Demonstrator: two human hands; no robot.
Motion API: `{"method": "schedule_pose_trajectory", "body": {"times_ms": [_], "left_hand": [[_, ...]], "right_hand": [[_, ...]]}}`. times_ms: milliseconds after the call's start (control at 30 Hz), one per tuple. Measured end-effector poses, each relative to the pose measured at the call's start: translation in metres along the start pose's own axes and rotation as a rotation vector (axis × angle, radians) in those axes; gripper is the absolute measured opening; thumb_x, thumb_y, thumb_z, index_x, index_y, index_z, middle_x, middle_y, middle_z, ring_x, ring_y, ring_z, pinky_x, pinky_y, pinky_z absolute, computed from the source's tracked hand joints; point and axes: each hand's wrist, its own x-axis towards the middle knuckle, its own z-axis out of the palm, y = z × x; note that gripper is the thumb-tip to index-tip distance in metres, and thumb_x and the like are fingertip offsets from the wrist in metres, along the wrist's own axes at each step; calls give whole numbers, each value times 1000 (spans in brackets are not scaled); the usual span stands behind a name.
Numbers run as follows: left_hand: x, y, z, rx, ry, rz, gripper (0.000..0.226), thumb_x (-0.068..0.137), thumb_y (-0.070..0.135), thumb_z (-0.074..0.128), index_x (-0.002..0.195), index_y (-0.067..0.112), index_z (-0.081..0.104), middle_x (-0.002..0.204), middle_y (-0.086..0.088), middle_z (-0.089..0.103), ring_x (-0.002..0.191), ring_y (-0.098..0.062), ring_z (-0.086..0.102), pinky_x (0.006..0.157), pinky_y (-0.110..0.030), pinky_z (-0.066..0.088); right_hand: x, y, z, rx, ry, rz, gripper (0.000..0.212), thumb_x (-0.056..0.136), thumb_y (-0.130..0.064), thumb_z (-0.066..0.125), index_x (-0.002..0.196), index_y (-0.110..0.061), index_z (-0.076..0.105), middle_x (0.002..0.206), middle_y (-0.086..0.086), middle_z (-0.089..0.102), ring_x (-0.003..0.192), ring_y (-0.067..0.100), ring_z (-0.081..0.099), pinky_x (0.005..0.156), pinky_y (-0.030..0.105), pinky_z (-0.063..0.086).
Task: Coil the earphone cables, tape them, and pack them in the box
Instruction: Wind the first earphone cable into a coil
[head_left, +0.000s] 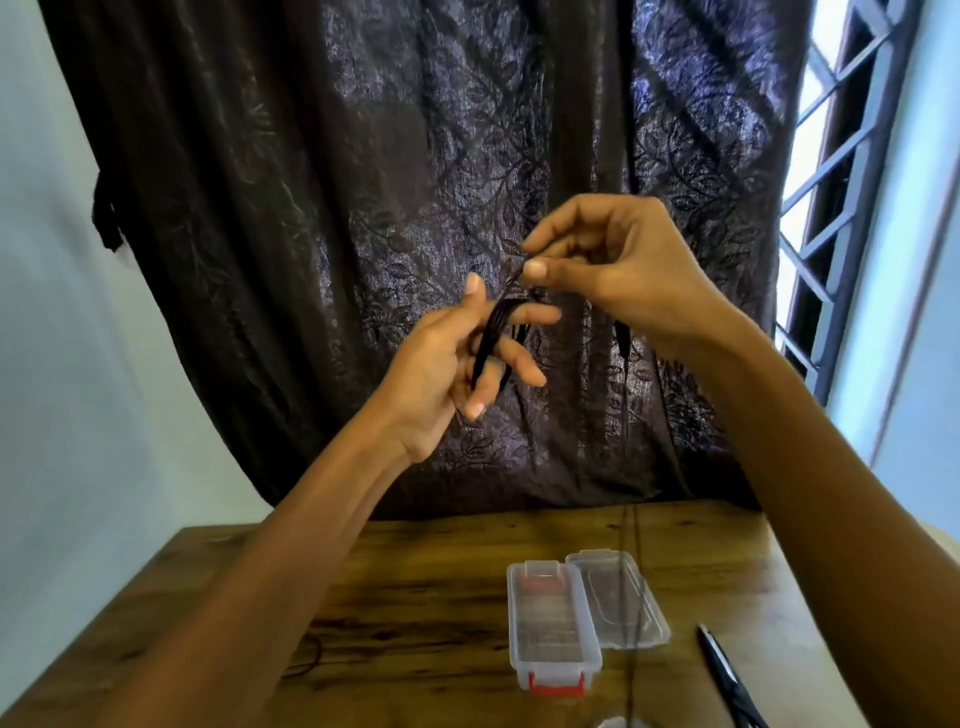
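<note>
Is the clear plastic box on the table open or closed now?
Open: the box has no cover on it; its clear lid lies beside it on the table.

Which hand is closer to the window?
Right. The right hand is raised left of the window; the left hand, wound with cable, sits farther left.
</note>
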Motion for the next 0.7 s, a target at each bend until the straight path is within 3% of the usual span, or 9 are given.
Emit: {"method": "schedule_pose_trajectory", "body": {"times_ms": [133, 233, 333, 433, 500, 700], "left_hand": [[0, 6, -1, -12, 9, 22, 50, 99, 35, 24, 94, 9, 66, 54, -4, 65, 24, -5, 32, 36, -20, 20], [0, 6, -1, -35, 21, 39, 47, 99, 34, 26, 95, 10, 66, 56, -3, 66, 26, -4, 35, 37, -18, 21], [0, 6, -2, -66, 29, 50, 46, 99, 33, 25, 99, 10, 65, 60, -2, 67, 31, -5, 42, 37, -14, 29], [-1, 5, -3, -104, 24, 39, 46, 99, 34, 24, 104, 10, 63, 68, 0, 69, 42, -5, 53, 37, -12, 33], [-1, 2, -3, -118, 31, 23, 45, 99, 35, 24, 109, 12, 62, 80, -1, 72, 52, -6, 59, 42, -12, 38], [-1, -6, -11, -54, 71, 18, 51, 99, 39, 20, 130, 12, 50, 121, -5, 65, 92, -14, 67, 72, -20, 54]], "right_hand": [[-4, 14, 5, 23, 76, 2, 5, 77, -7, 70, 80, -10, 67, 73, 2, 66, 67, 10, 58, 63, 17, 48], [-13, 23, 17, 106, 132, 47, 4, 83, -7, 65, 83, -3, 66, 63, -3, 60, 49, -1, 50, 48, 9, 40], [-24, 37, 30, 173, 164, 148, 12, 87, -16, 60, 84, -6, 66, 53, -8, 55, 38, 3, 37, 34, 17, 32], [-33, 50, 42, 208, 180, 222, 20, 90, -21, 57, 82, -5, 65, 51, -8, 54, 37, 6, 35, 32, 19, 30], [-40, 55, 51, 212, 184, 261, 23, 91, -21, 54, 89, -1, 66, 54, -5, 56, 37, 7, 37, 31, 18, 28], [-62, 67, 73, 113, 92, 334, 26, 95, -27, 46, 98, -11, 67, 59, 0, 59, 33, 8, 41, 34, 15, 32]]}}
